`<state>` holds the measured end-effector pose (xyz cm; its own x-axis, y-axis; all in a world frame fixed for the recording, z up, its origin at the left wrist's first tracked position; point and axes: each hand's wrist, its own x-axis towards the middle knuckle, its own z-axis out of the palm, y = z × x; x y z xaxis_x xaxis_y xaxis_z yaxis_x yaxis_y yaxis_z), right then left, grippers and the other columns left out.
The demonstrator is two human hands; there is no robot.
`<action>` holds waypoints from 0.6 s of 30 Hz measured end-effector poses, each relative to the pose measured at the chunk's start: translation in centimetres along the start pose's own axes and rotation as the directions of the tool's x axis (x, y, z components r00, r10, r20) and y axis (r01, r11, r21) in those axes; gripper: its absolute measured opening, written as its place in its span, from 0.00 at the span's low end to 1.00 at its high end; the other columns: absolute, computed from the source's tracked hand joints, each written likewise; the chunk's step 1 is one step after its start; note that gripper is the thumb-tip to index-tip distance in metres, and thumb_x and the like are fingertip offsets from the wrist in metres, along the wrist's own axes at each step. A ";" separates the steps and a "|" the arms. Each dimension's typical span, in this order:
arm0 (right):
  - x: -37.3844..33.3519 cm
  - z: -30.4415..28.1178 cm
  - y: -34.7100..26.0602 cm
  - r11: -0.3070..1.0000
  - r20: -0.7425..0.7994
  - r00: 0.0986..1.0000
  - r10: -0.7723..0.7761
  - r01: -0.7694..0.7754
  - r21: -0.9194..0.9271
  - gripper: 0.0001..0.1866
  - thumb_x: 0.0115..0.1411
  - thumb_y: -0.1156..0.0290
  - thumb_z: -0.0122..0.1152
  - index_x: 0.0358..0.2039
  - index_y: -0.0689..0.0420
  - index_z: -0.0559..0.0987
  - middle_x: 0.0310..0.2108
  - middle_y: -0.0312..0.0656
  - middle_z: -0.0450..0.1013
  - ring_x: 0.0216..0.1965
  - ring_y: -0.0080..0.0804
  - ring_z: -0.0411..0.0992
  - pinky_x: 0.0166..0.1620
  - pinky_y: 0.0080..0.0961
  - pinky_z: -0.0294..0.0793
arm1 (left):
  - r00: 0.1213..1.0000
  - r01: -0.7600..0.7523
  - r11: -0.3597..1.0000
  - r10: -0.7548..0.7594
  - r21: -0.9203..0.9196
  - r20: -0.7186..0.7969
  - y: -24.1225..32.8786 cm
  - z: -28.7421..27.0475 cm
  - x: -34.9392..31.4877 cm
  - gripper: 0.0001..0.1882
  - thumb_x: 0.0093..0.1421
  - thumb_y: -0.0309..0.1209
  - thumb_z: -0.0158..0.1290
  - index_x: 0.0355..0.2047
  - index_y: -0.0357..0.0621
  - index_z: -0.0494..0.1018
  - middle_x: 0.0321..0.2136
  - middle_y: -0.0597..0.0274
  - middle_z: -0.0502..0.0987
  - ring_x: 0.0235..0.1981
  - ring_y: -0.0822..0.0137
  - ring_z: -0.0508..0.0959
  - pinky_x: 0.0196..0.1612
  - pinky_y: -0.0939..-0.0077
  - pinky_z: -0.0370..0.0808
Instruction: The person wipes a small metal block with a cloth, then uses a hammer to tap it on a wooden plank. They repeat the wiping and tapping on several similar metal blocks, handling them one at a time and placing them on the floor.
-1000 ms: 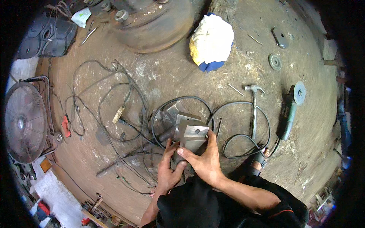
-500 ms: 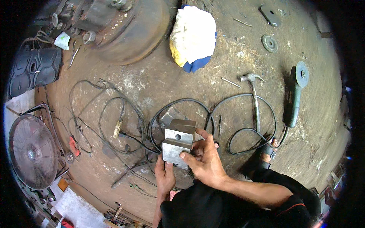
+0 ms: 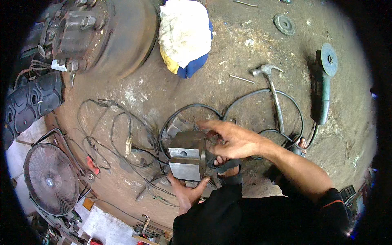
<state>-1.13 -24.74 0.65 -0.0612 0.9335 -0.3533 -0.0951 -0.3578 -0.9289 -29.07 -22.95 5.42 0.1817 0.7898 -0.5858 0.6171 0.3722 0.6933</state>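
A squared metal block (image 3: 185, 170) with a stepped, shiny front face and a round hole is held up in front of me. My left hand (image 3: 187, 194) grips it from below, thumb at its lower right corner and fingers under its lower left. Beside the block's right side is my right hand (image 3: 237, 139), its fingers parted and the index stretched past the block's upper edge. Whether those fingertips touch the block I cannot tell. Just behind the block, another grey metal piece (image 3: 176, 125) rests on the floor, partly hidden.
An angle grinder (image 3: 324, 92) and a claw hammer (image 3: 275, 98) lie to the right, amid looped black cable (image 3: 192, 107). A grinding disc (image 3: 284, 25) lies farther off. White cloth (image 3: 184, 32) sits ahead, near a large rusty drum (image 3: 128, 41). At left stands a fan (image 3: 51, 179).
My right hand has let go of the block's front and moved to its right side, fingers opening. The left hand has shifted under the block. The whole view has swung slightly.
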 end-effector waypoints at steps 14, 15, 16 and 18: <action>-0.2 2.4 -0.2 0.995 -0.046 0.995 0.086 -0.083 0.053 0.40 0.53 0.55 0.76 0.55 0.75 0.74 0.49 0.69 0.76 0.55 0.63 0.75 0.60 0.47 0.73 | 0.999 -0.026 0.997 0.029 0.071 -0.039 -1.0 -0.6 -0.2 0.63 0.44 0.26 0.76 0.73 0.32 0.45 0.66 0.39 0.61 0.67 0.52 0.66 0.69 0.53 0.66; -0.3 2.6 -0.2 0.990 -0.030 0.991 0.130 -0.128 0.063 0.41 0.52 0.56 0.76 0.56 0.75 0.73 0.50 0.70 0.75 0.56 0.63 0.74 0.60 0.47 0.73 | 0.998 -0.050 0.999 0.050 0.008 -0.028 -1.3 -0.7 -0.2 0.63 0.45 0.26 0.75 0.73 0.33 0.44 0.67 0.40 0.60 0.67 0.52 0.65 0.69 0.53 0.66; -0.4 2.7 -0.3 0.985 -0.049 0.987 0.152 -0.147 0.089 0.41 0.52 0.56 0.76 0.57 0.76 0.73 0.51 0.70 0.74 0.56 0.63 0.74 0.61 0.47 0.73 | 0.996 -0.093 0.993 0.092 -0.077 -0.010 -1.6 -0.8 -0.3 0.63 0.46 0.25 0.74 0.74 0.34 0.44 0.68 0.41 0.59 0.68 0.52 0.65 0.70 0.53 0.65; -0.8 3.4 -0.8 0.978 -0.112 0.975 0.193 -0.182 0.104 0.42 0.51 0.58 0.75 0.58 0.76 0.71 0.53 0.71 0.73 0.57 0.63 0.73 0.61 0.47 0.72 | 0.990 0.070 0.966 -0.098 -0.249 -0.102 -2.7 -0.7 -0.4 0.60 0.51 0.29 0.72 0.75 0.37 0.43 0.70 0.45 0.58 0.69 0.52 0.63 0.71 0.52 0.63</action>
<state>-4.40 -25.32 2.04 0.0336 0.8436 -0.5360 -0.1848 -0.5218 -0.8328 -31.32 -23.96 4.05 0.0417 0.7949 -0.6053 0.4178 0.5364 0.7333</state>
